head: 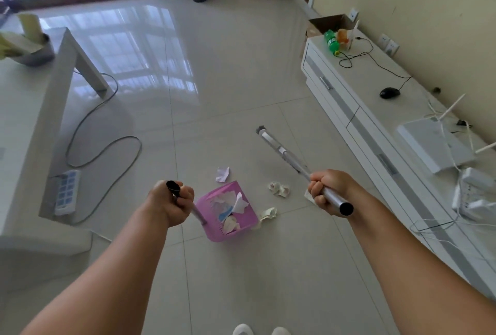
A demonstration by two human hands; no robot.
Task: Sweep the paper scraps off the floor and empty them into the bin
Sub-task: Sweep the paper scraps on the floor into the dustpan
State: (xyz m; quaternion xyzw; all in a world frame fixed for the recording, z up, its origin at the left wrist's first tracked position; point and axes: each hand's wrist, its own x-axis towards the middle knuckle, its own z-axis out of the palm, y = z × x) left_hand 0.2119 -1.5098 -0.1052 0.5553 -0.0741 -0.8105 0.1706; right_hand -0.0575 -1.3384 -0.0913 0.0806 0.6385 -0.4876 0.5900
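No text, brand, number or sign could be read anywhere. The green bottle (332,42) at the far end of the white cabinet (375,109) bore a label too blurred to make out. The power strip (67,191) on the floor (228,66) by the desk (24,120) showed only blank blue squares.
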